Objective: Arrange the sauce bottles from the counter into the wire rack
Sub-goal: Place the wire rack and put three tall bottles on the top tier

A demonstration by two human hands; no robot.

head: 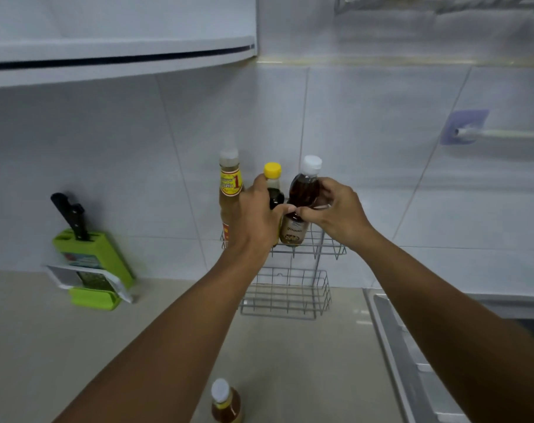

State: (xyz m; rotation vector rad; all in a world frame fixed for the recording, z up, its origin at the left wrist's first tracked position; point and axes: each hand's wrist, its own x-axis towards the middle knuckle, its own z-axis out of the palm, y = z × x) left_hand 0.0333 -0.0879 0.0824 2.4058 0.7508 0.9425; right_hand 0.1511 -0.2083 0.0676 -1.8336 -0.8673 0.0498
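A two-tier wire rack [320, 248] hangs on the tiled wall. In its upper tier stand a tall amber bottle with a clear cap [230, 184], a dark bottle with a yellow cap [273, 187] and a dark brown bottle with a white cap [303, 196]. My left hand [259, 218] wraps around the yellow-capped bottle. My right hand [336, 209] grips the white-capped bottle, which tilts slightly left over the tier. The lower tier [287, 297] holds nothing. One more amber bottle with a white cap [226, 403] stands on the counter near me.
A green knife block with a black-handled knife [91, 254] and a grater leans against the wall at left. A sink edge [394, 346] runs along the right. A wall cabinet [119, 53] overhangs above. A towel bar [500, 134] is mounted at right.
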